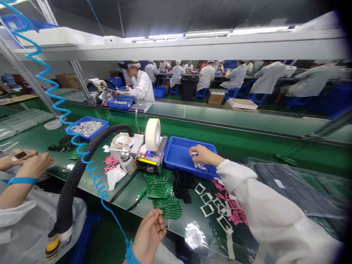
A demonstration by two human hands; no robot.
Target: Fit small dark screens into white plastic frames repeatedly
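Note:
My right hand [204, 154] reaches over a blue plastic tray [176, 151], its fingers closed on a small whitish part [194, 154] that is mostly hidden. Below it, a few more white parts [200, 167] lie in the tray. My left hand [151, 229], with a blue wrist strap [132, 255], is at the bench's front edge. Its fingers are curled in and nothing shows in them. Just beyond it lie stacked green circuit boards [167, 208]. White square frames [206, 198] and pink strips [238, 212] spread below my right forearm.
A tape dispenser [150, 161] with a large tape roll and a pump bottle [127, 161] stand left of the tray. A black corrugated hose [82, 165] and a blue coiled cord [96, 179] cross the left side. A co-worker's hands [33, 161] are at far left.

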